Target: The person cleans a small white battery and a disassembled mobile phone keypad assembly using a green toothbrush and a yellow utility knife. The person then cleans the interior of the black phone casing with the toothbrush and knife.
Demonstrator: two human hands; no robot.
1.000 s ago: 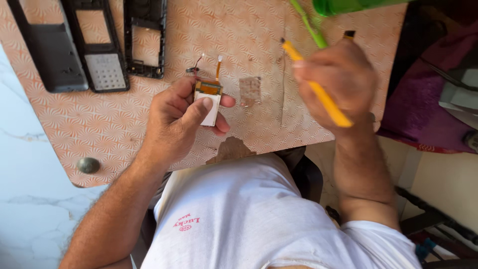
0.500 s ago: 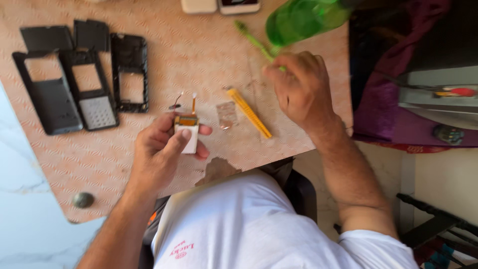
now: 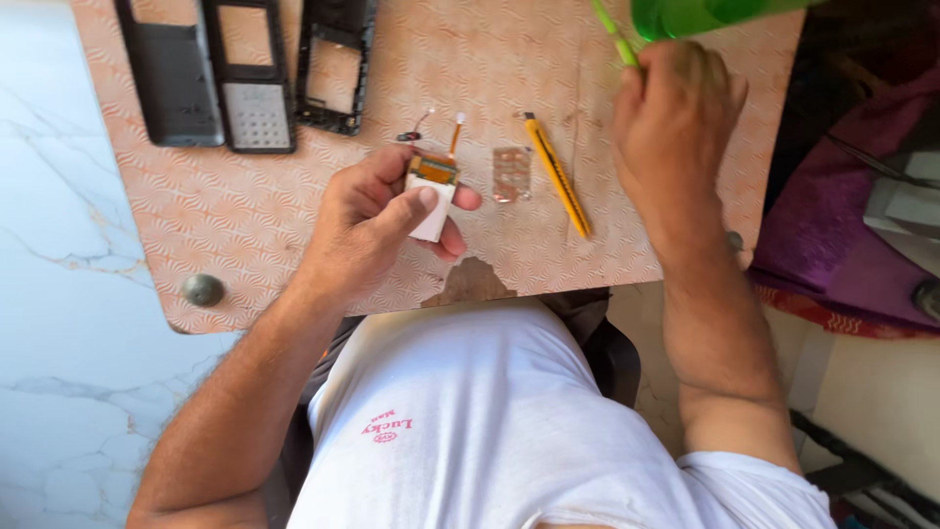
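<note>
Bright daylight, soft shadows, slight motion blur, warped edges

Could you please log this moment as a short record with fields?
surface: patterned tabletop
left hand: holds a small white module with orange flex
right hand: raised at a green tool; grip unclear
yellow pen: lying on the table, untouched
clear square piece: flat beside the pen
black phone shells: laid out at the far left
</note>
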